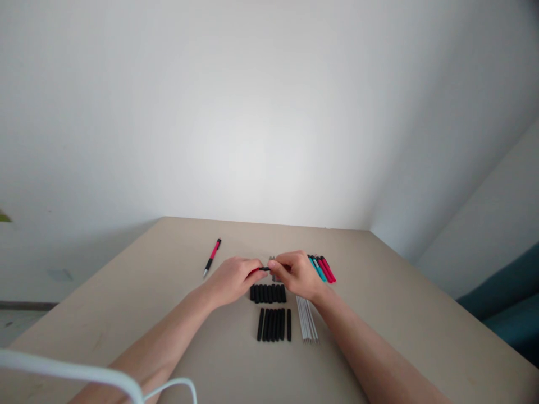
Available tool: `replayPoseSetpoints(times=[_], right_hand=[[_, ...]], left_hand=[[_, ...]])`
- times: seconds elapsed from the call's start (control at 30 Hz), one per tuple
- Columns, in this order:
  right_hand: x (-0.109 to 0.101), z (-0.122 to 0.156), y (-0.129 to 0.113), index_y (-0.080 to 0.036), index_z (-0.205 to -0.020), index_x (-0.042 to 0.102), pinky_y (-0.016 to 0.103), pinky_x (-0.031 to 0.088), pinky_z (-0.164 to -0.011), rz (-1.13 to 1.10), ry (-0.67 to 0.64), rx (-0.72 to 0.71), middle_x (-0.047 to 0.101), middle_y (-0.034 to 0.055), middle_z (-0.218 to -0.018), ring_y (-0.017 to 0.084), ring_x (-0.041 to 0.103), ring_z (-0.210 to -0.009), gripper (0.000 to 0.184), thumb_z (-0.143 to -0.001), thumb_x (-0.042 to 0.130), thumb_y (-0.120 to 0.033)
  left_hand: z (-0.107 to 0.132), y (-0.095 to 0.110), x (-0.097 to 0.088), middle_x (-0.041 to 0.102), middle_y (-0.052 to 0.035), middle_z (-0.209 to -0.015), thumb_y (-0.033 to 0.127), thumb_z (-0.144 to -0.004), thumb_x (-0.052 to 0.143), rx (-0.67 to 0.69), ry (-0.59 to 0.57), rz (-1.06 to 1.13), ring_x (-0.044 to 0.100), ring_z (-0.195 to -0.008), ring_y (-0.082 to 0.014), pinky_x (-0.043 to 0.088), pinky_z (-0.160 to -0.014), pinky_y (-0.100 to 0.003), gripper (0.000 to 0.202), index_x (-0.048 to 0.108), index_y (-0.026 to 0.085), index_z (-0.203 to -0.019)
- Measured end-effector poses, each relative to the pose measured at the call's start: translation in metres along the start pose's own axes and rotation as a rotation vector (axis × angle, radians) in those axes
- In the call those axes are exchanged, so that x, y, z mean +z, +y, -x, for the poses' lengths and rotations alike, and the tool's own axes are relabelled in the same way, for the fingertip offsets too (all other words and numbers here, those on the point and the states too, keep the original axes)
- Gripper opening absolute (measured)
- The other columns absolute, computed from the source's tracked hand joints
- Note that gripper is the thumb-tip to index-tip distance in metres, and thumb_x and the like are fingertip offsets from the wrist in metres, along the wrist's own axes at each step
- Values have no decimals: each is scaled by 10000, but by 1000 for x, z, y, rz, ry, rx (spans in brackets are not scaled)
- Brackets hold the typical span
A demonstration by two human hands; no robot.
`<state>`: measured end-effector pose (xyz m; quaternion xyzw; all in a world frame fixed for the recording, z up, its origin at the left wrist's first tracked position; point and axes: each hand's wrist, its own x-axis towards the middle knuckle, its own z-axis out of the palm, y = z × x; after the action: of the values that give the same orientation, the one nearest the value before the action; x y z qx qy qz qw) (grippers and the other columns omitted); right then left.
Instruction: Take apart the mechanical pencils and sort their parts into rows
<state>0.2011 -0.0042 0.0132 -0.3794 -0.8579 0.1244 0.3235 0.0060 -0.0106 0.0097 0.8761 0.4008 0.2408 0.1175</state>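
Note:
Above the middle of the table, my left hand [234, 278] is closed round the red barrel of a ballpoint pen [264, 269]. The fingertips of my right hand [298, 272] pinch the pen's dark end, which points right. Most of the pen is hidden by my fingers. Just below my hands lies a row of short black grips [268, 293], and nearer to me a row of longer black tubes [273, 325]. White ink refills [307, 320] lie side by side by my right wrist. Small metallic pieces [272, 260] show partly behind my right fingers.
A whole red and black pen [212, 257] lies at the left. Teal and red pen barrels [322, 269] are lined up beyond my right hand. The beige table [193, 233] meets a white wall. A white curved frame [84, 370] crosses the lower left, and a teal curtain [509, 306] hangs at right.

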Motion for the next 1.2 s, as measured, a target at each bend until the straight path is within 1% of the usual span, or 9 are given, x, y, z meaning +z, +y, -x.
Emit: replayPoseSetpoints(times=[0.1,0.23,0.33,0.4,0.53,0.7,0.9,1.07,1.2], right_hand=[[1,-1,0,-153,-546,556,218,286,-505,14,2,16,529,-3,-486,87,420,-471,402,-893,466,-334],[-1,-2,-3,-171,-685,624,226,335,-562,-31,53,-30,608,15,-617,116,503,-574,221,-856,520,-264],[-3,-1,-3,-181,-753,620,236,357,-583,-58,95,-26,621,20,-685,130,519,-616,97,-812,546,-202],[-3,0,-2,-182,-783,611,240,368,-588,-70,110,-12,618,20,-705,131,517,-625,65,-789,548,-170],[-3,1,1,-178,-803,608,242,375,-594,-80,116,-27,616,20,-719,130,515,-634,83,-775,539,-144],[-3,1,0,-178,-821,620,247,377,-598,-73,186,-12,605,18,-707,128,502,-624,94,-786,536,-155],[0,1,-3,-180,-854,644,250,390,-584,-118,212,-9,599,22,-682,124,493,-592,129,-816,521,-198],[2,1,1,-186,-874,657,249,405,-566,-159,262,47,627,31,-715,131,523,-611,159,-819,509,-206],[3,1,4,-177,-860,658,244,436,-571,-231,286,120,655,44,-763,147,571,-676,173,-822,494,-217]], left_hand=[[0,-1,1,539,23,-594,370,-918,390,-2,0,-13,460,-544,-118,270,-535,-231,313,555,199,-714],[0,-2,2,523,21,-574,389,-917,376,-28,6,-8,443,-525,-120,260,-520,-234,337,556,196,-708],[0,-3,2,507,22,-562,388,-917,377,-34,11,-3,426,-517,-117,256,-519,-232,341,554,190,-703],[0,-4,2,497,23,-556,385,-917,379,-36,20,-1,417,-516,-114,255,-522,-231,344,555,186,-699],[-1,-5,2,494,27,-555,370,-920,377,-36,24,6,416,-517,-111,256,-524,-227,339,553,185,-697],[0,-4,1,519,19,-579,340,-935,332,-37,30,37,455,-544,-120,294,-554,-229,349,551,184,-713],[0,1,-1,564,0,-648,248,-922,342,-8,51,93,511,-628,-129,340,-612,-230,295,518,175,-696],[-1,-2,0,509,19,-585,347,-930,339,-42,79,60,459,-554,-122,303,-554,-229,343,549,184,-713],[-1,-6,3,506,35,-552,451,-909,371,-96,81,59,454,-522,-118,306,-547,-220,352,615,203,-856]])
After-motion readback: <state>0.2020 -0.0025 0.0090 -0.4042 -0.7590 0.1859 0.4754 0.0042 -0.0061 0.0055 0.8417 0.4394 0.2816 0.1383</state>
